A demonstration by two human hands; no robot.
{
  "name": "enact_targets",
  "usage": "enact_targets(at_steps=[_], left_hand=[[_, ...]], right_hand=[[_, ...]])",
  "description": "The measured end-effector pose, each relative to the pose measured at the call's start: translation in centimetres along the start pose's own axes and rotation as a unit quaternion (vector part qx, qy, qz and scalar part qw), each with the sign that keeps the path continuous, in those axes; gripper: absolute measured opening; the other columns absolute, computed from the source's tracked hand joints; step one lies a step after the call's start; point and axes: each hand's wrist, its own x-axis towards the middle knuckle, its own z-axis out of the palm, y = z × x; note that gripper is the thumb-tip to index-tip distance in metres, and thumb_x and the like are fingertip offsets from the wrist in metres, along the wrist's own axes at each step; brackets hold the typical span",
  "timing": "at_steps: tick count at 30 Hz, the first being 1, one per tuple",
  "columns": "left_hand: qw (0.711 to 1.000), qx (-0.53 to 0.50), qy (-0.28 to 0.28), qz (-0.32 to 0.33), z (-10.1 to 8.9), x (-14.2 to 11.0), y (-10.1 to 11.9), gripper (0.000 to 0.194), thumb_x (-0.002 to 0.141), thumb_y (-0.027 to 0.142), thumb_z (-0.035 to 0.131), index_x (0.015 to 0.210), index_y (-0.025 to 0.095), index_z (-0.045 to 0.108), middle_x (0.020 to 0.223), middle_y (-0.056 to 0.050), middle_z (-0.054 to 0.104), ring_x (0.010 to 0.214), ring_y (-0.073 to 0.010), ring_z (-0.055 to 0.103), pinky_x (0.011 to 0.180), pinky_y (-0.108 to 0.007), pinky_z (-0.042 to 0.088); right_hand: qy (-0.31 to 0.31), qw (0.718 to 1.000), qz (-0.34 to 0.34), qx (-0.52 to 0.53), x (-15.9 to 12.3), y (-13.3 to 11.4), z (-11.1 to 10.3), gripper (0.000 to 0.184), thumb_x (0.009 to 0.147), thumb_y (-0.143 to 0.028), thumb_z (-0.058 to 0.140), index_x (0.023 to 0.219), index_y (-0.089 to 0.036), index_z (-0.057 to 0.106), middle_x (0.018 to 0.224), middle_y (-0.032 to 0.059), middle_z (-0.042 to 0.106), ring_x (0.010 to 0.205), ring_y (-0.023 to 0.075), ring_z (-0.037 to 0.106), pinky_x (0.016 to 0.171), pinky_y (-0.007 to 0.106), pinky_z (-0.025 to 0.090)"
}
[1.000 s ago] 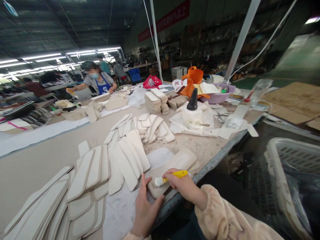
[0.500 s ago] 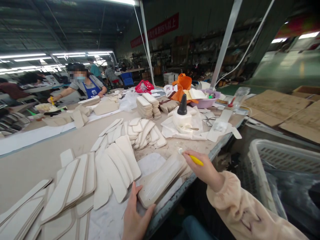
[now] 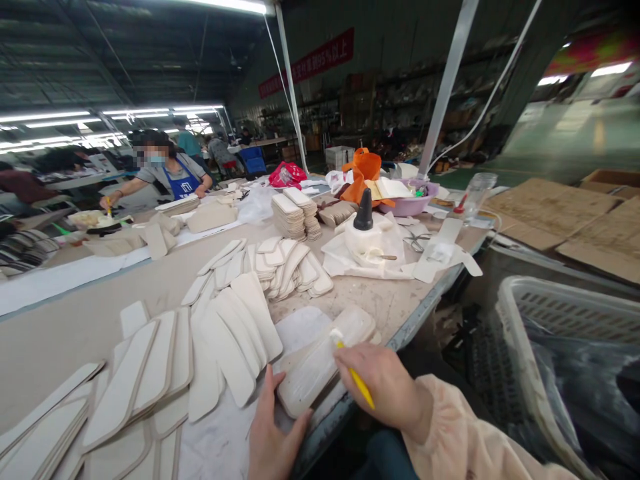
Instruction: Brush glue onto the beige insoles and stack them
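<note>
Right hand (image 3: 383, 383) closed around the yellow brush (image 3: 357, 377), bristles on the pale panel (image 3: 327, 360); left hand (image 3: 277, 423), thumb and fingers spread, at the panel's near end. Panel: at the desk (image 3: 410, 303) edge, nearer the wearer than the black-nozzled container (image 3: 370, 233).

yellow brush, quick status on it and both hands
Right hand grips yellow brush, bristles on coated pad. Left hand steadies near end. Nothing blocking brush.

Left hand (image 3: 278, 427) cropped by the bottom edge; right hand (image 3: 387, 383) hides part of the yellow brush (image 3: 361, 387); basket (image 3: 575, 289) cropped at right; background shelves (image 3: 400, 100) too dim to read.
</note>
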Motion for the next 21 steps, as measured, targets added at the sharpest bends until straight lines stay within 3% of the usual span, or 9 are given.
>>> enact_targets(at_steps=[3, 5, 8, 11, 14, 17, 19, 21], left_hand=[[1.000, 0.010, 0.005, 0.005, 0.0, 0.0, 0.1, 0.090, 0.075, 0.037, 0.064, 0.149, 0.017, 0.016, 0.134, -0.012, 0.053, 0.128, -0.0287, 0.045, 0.109, -0.047, 0.034], [1.000, 0.002, 0.009, 0.007, 0.1, 0.0, 0.0, 0.090, 0.075, 0.035, 0.064, 0.149, 0.018, 0.016, 0.133, -0.011, 0.054, 0.128, -0.0282, 0.046, 0.109, -0.046, 0.035], [1.000, -0.018, 0.004, 0.006, 0.2, 0.1, -0.4, 0.091, 0.074, 0.034, 0.065, 0.149, 0.019, 0.016, 0.134, -0.011, 0.053, 0.127, -0.0279, 0.047, 0.109, -0.046, 0.035], [0.999, -0.040, 0.003, 0.002, 0.4, 0.0, -0.5, 0.092, 0.074, 0.036, 0.067, 0.148, 0.019, 0.016, 0.134, -0.012, 0.052, 0.126, -0.0278, 0.048, 0.108, -0.046, 0.035], [0.998, -0.058, 0.011, -0.001, 0.3, -0.2, -0.1, 0.091, 0.073, 0.037, 0.068, 0.148, 0.019, 0.019, 0.135, -0.011, 0.051, 0.124, -0.0266, 0.049, 0.107, -0.043, 0.037], [0.998, -0.057, 0.007, 0.004, 0.2, -0.4, 0.5, 0.092, 0.070, 0.031, 0.070, 0.147, 0.017, 0.020, 0.135, -0.011, 0.051, 0.124, -0.0257, 0.048, 0.107, -0.042, 0.037], [0.999, -0.048, 0.008, 0.004, 0.1, -0.4, 0.6, 0.095, 0.068, 0.027, 0.071, 0.147, 0.017, 0.021, 0.134, -0.011, 0.052, 0.126, -0.0258, 0.047, 0.109, -0.042, 0.034], [0.999, -0.045, 0.013, 0.005, 0.0, -0.5, 0.7, 0.096, 0.067, 0.025, 0.071, 0.148, 0.018, 0.020, 0.133, -0.011, 0.052, 0.126, -0.0260, 0.046, 0.110, -0.043, 0.032]], right_hand=[[-0.011, 0.992, 0.094, -0.086, 0.5, 2.8, -0.4, 0.020, 0.092, -0.019, 0.043, 0.086, -0.016, 0.061, 0.077, 0.0092, 0.067, 0.076, 0.0211, 0.063, 0.067, 0.029, 0.043], [-0.042, 0.987, 0.112, -0.110, 0.4, 3.1, -0.2, 0.020, 0.091, -0.018, 0.044, 0.082, -0.015, 0.061, 0.074, 0.0092, 0.066, 0.072, 0.0209, 0.062, 0.064, 0.029, 0.042], [-0.072, 0.994, 0.052, -0.059, -0.1, 0.5, 0.4, 0.017, 0.089, -0.017, 0.045, 0.081, -0.016, 0.061, 0.075, 0.0085, 0.065, 0.072, 0.0197, 0.061, 0.064, 0.028, 0.042], [-0.070, 0.990, 0.005, 0.122, -0.3, -3.3, 0.9, 0.019, 0.091, -0.021, 0.044, 0.082, -0.018, 0.060, 0.075, 0.0039, 0.064, 0.072, 0.0160, 0.060, 0.067, 0.026, 0.042], [-0.056, 0.926, 0.089, 0.363, 0.2, -4.9, 1.2, 0.027, 0.094, -0.029, 0.042, 0.076, -0.019, 0.060, 0.066, -0.0008, 0.057, 0.063, 0.0120, 0.055, 0.062, 0.022, 0.042], [-0.082, 0.843, 0.211, 0.488, 1.0, -3.8, 2.1, 0.026, 0.091, -0.034, 0.046, 0.076, -0.019, 0.061, 0.053, -0.0048, 0.045, 0.050, 0.0107, 0.044, 0.051, 0.022, 0.037], [-0.098, 0.827, 0.255, 0.491, 1.4, -2.0, 2.4, 0.024, 0.088, -0.036, 0.049, 0.077, -0.020, 0.062, 0.049, -0.0062, 0.040, 0.046, 0.0109, 0.040, 0.048, 0.023, 0.034], [-0.079, 0.839, 0.281, 0.459, 1.4, -0.2, 2.2, 0.024, 0.086, -0.038, 0.049, 0.076, -0.021, 0.063, 0.048, -0.0060, 0.040, 0.046, 0.0117, 0.040, 0.048, 0.023, 0.033]])
